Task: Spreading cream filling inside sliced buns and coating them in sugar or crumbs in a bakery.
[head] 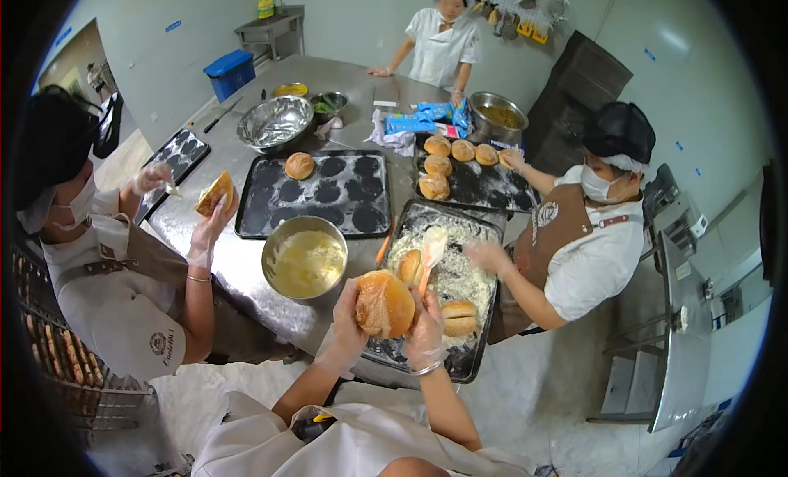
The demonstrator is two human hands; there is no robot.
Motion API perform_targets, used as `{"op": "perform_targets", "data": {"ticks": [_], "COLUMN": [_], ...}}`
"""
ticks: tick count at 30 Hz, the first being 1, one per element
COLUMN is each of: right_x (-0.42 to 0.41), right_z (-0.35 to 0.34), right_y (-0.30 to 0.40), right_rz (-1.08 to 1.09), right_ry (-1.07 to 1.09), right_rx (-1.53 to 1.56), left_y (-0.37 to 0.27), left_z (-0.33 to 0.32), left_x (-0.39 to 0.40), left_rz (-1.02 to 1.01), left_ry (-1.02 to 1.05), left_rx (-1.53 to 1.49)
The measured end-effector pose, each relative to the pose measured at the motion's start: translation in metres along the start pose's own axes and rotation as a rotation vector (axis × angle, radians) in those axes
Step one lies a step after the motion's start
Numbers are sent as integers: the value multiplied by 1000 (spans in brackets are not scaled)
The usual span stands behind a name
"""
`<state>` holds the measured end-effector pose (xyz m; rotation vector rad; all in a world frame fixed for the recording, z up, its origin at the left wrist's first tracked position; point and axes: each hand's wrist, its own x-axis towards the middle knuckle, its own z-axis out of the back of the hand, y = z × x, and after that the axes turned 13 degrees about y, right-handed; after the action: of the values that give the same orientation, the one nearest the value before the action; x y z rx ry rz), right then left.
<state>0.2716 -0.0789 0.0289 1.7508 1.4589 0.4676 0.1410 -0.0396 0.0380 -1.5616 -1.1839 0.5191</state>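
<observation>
My left hand (348, 322), in a clear plastic glove, grips a round golden bread bun (385, 303) from its left side. My gloved right hand (426, 332) touches the bun's right side and holds a spatula (424, 281) upright by its orange handle. White cream covers the spatula's blade. Beneath and beyond my hands lies a dark baking tray (454, 359) strewn with pale crumbs or powder. On it rest a split bun (460, 318) and another bun (410, 266), partly hidden. To the left stands a steel bowl (266, 261) of pale yellow cream.
A floured tray (345, 190) with one bun lies ahead. Several buns sit on another tray (471, 184), touched by a co-worker's hand (514, 160). At left, a co-worker holds a filled bun (215, 195). A large steel bowl (275, 123) stands farther back; another person stands across the table.
</observation>
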Motion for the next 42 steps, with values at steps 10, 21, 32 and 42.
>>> {"op": "perform_targets", "data": {"ticks": [10,21,32,42], "right_x": [27,50,133,251], "right_z": [-64,-108,-130,-84], "right_y": [-67,-94,-79,-215], "right_rz": [61,29,-175,-27], "right_ry": [74,180,612,1486], "right_rx": [-766,-583,-1976,-2122], "left_y": [4,-32,6,-15], "left_z": [107,148,171,161], "left_x": [-40,-30,-69,-107], "left_rz": [351,265,82,158], "left_ry": [-130,-141,-166,-301], "left_rx": [-951,-1050,-408,-509]}}
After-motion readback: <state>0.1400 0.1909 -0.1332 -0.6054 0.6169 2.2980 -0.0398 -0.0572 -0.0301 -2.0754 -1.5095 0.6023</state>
